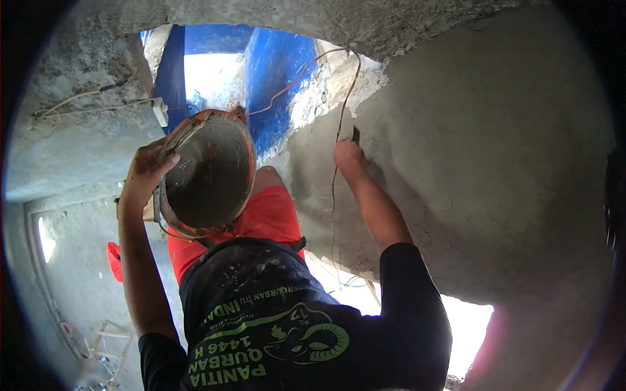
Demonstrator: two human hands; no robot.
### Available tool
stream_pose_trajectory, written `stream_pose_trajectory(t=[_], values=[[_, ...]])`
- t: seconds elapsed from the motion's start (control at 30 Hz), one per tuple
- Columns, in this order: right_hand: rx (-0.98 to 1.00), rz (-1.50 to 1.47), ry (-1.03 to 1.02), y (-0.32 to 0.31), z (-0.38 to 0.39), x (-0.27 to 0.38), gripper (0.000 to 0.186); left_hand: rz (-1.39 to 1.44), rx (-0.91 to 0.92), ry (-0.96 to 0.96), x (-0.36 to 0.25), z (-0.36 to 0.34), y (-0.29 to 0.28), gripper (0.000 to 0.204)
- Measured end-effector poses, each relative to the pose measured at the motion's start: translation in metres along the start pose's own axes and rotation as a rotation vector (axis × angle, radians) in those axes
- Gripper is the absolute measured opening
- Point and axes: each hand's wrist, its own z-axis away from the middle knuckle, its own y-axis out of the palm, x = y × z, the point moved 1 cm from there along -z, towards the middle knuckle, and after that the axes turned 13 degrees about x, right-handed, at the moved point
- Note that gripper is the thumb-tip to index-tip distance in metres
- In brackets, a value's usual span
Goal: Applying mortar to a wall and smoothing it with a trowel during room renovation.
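Note:
My left hand (150,166) grips the rim of a round bucket (212,173), thumb inside and fingers round the outside. The bucket is tilted so its mouth faces me; grey mortar coats the inside and orange shows along the rim. My right hand (350,155) is closed on a small trowel (355,134) up against the grey plastered wall (495,156), near the edge of a rough, pale patch. Most of the trowel is hidden by the hand. A thin brown cable (334,195) hangs down the wall right beside this hand.
Blue painted panels (280,72) and a bright opening stand beyond the bucket. A white socket box (160,112) with wires sits at upper left. Lower left are a red cloth (115,262) and a wooden frame (111,345). Bright openings break the wall's lower edge.

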Motion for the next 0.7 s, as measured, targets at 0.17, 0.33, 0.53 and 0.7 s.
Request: stream_pose_trajectory(t=[0.17,0.33,0.53,0.7], values=[[-0.125,0.141,0.036,-0.031,-0.023,-0.011,0.025,-0.098,0.078,-0.029,0.009,-0.020,-0.005,0.042],[0.060,0.022,0.011,-0.053,0.007,0.000,0.023,-0.165,0.029,0.033,-0.009,-0.020,0.004,0.041],[0.269,-0.012,-0.046,-0.089,0.092,-0.023,0.029,-0.141,0.002,-0.097,0.004,0.003,-0.016,0.043],[0.037,-0.133,0.091,-0.073,0.124,-0.055,0.046,0.017,0.023,-0.032,-0.005,0.002,-0.007,0.045]])
